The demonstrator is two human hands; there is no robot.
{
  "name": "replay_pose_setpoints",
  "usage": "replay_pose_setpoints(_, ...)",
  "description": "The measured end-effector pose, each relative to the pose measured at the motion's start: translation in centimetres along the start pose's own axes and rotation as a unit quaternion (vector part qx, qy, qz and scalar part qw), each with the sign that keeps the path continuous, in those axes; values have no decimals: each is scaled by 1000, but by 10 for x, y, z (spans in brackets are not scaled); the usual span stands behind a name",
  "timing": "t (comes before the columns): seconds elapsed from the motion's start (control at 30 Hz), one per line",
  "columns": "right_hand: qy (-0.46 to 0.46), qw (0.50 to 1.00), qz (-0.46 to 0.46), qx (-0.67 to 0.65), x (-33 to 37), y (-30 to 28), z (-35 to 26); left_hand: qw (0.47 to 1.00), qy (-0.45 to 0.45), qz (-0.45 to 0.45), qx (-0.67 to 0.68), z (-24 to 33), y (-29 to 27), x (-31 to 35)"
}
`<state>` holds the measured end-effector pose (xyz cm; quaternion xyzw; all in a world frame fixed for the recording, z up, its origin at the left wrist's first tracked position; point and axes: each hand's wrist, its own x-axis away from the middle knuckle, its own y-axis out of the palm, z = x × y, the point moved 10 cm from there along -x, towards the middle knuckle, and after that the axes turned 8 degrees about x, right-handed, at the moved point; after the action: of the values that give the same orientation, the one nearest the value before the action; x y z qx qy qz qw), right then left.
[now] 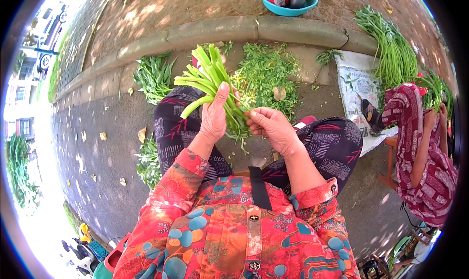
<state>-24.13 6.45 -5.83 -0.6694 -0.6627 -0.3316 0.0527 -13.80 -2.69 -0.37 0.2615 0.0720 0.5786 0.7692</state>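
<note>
My left hand [215, 114] is wrapped round a bunch of thick green vegetable stalks [211, 73], their cut ends fanned out toward the upper left. At the thinner, leafy end of the bunch, my right hand [271, 125] has thumb and forefinger pinched together on a stalk; exactly what lies between the fingertips is too small to tell. Below the bunch, a wide heap of loose green leaves [269, 74] covers the ground between my feet, with a dry brown leaf [279, 93] on top.
Leafy bundles [154, 79] lie at my left. A stone kerb [210, 32] runs behind the heap, with a blue basin [288, 8] beyond it. At right, long-stemmed greens [395, 57] rest partly on a white sack [359, 91], near a seated person [420, 166] holding greens.
</note>
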Motion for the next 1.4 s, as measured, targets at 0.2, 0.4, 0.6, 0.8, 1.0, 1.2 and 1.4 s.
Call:
replay_pose_setpoints(0.2,-32,999,14,-18,-3,-9,-1,1000,2,4,3,-1,-2,0)
replay_pose_setpoints(0.4,-35,999,27,5,-2,-9,-7,1000,2,-4,-21,-1,-3,-1)
replay_pose_setpoints(0.6,-85,974,113,179,-6,-24,-10,999,11,-10,-47,-2,4,2)
replay_pose_setpoints(0.8,-89,918,216,319,-1,-38,-26,997,7,-14,-82,-11,5,7)
replay_pose_setpoints(1.0,-77,934,265,229,-5,-65,-14,999,41,-8,-16,-1,8,5)
replay_pose_setpoints(1.2,-88,949,255,166,-2,-64,-18,999,29,0,37,2,2,-2)
replay_pose_setpoints(1.4,-142,930,302,156,2,-72,-23,998,18,1,55,-2,-4,-3)
